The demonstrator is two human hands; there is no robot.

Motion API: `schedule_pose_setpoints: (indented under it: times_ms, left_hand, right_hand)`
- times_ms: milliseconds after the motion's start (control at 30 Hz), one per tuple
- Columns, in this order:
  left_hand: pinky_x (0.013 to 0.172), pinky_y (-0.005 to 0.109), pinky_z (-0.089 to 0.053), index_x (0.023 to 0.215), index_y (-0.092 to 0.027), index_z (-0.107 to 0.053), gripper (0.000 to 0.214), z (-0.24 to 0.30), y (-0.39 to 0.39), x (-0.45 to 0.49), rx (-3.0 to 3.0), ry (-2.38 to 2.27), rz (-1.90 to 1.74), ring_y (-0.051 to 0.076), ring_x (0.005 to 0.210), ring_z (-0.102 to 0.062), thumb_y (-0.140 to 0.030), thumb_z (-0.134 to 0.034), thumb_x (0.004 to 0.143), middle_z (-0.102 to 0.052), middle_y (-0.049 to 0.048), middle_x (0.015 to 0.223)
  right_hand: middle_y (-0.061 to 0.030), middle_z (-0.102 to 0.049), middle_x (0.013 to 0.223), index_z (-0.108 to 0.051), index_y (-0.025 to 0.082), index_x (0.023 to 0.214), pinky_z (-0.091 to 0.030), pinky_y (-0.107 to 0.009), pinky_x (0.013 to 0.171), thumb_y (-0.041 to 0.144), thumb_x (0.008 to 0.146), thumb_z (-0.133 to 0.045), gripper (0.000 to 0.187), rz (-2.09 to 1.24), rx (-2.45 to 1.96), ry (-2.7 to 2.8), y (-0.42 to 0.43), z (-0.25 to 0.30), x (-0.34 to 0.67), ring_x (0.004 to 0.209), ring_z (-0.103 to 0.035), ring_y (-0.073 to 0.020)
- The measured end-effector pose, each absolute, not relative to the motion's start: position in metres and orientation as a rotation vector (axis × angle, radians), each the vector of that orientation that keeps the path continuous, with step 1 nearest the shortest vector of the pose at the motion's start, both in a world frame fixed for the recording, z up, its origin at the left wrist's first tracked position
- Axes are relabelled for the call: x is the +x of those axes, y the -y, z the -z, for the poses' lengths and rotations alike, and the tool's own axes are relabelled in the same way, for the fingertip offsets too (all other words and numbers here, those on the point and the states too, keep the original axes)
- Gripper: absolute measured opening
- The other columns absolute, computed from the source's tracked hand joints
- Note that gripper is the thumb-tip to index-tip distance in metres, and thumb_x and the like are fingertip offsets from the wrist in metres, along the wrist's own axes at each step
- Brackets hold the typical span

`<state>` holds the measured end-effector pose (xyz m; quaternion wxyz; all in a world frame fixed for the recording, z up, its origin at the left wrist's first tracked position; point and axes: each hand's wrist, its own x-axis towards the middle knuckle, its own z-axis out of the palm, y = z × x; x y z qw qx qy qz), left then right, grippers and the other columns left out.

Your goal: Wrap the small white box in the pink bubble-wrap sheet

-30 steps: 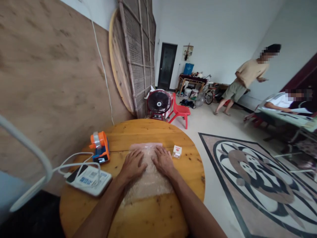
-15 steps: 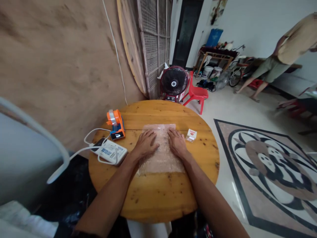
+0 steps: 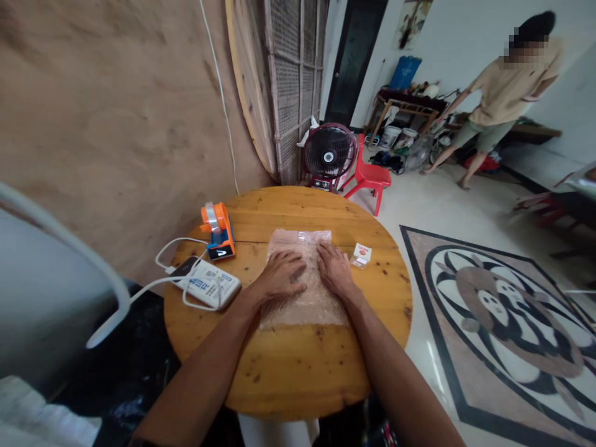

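A sheet of pinkish bubble wrap (image 3: pixel 300 239) lies flat on the round wooden table (image 3: pixel 288 366). My left hand (image 3: pixel 282 276) rests palm down on its middle, fingers stretched out. Beside it, my right hand (image 3: pixel 334 271) presses flat on the sheet's right part, fingers extended too. Neither hand holds anything. A small white packet with a red mark (image 3: pixel 361 254) sits just right of my right hand.
An orange tape dispenser (image 3: pixel 216 230) and a white power bank with a phone and cable (image 3: pixel 205 282) lie at the table's left. A fan (image 3: pixel 329 156) and red chair (image 3: pixel 370 177) stand beyond. A person (image 3: pixel 500 99) stands at the far right.
The camera tilted down and then held. My left hand slid slightly toward the sheet's middle. The person in the background moved and stood more upright.
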<state>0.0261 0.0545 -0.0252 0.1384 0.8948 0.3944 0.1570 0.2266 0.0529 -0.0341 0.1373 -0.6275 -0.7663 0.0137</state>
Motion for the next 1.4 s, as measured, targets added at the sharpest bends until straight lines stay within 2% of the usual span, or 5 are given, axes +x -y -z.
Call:
schedule_pose_setpoints:
  times_ms: [333, 833, 1067, 1233, 1400]
  left_hand:
    - [0.113, 0.048, -0.024, 0.126, -0.025, -0.056, 0.062, 0.027, -0.060, 0.019, 2.542, -1.113, -0.314, 0.032, 0.137, -0.035, -0.047, -0.071, 0.070, -0.043, 0.0081, 0.147]
    - [0.114, 0.047, -0.024, 0.130, -0.020, -0.056, 0.068, 0.030, -0.062, 0.018, 2.572, -1.097, -0.307, 0.032, 0.139, -0.032, -0.051, -0.069, 0.071, -0.041, 0.0126, 0.148]
    - [0.114, 0.054, -0.018, 0.134, -0.024, -0.053, 0.075, 0.035, -0.064, 0.016, 2.549, -1.190, -0.256, 0.038, 0.142, -0.023, -0.059, -0.067, 0.069, -0.032, 0.0141, 0.153]
    - [0.113, 0.055, -0.016, 0.137, -0.025, -0.049, 0.080, 0.030, -0.061, 0.016, 2.526, -1.191, -0.231, 0.038, 0.143, -0.020, -0.060, -0.067, 0.068, -0.030, 0.0151, 0.154]
    - [0.113, 0.055, -0.014, 0.137, -0.027, -0.049, 0.079, 0.028, -0.062, 0.016, 2.516, -1.176, -0.240, 0.036, 0.144, -0.020, -0.061, -0.067, 0.068, -0.031, 0.0144, 0.154]
  right_hand:
    - [-0.0114, -0.047, 0.145, -0.052, 0.014, 0.133, -0.032, -0.044, 0.106, 0.026, 0.097, -0.033, 0.043, -0.077, -1.810, 2.204, -0.050, 0.029, 0.226, 0.130, -0.042, -0.0265]
    - [-0.0131, -0.041, 0.148, -0.047, 0.015, 0.137, -0.034, -0.046, 0.104, 0.032, 0.096, -0.038, 0.045, -0.018, -1.844, 2.148, -0.045, 0.030, 0.221, 0.131, -0.041, -0.0291]
    - [-0.0132, -0.043, 0.147, -0.047, 0.017, 0.137, -0.034, -0.050, 0.105, 0.033, 0.096, -0.038, 0.045, 0.003, -1.860, 2.203, -0.049, 0.031, 0.219, 0.133, -0.038, -0.0301]
    - [-0.0134, -0.049, 0.142, -0.056, 0.015, 0.128, -0.037, -0.045, 0.106, 0.029, 0.094, -0.042, 0.040, -0.110, -1.652, 2.246, -0.039, 0.018, 0.231, 0.128, -0.046, -0.0267]
    - [-0.0125, -0.055, 0.135, -0.064, 0.018, 0.116, -0.037, -0.049, 0.106, 0.029, 0.089, -0.050, 0.032, 0.103, -1.516, 2.037, -0.020, -0.005, 0.270, 0.126, -0.048, -0.0282]
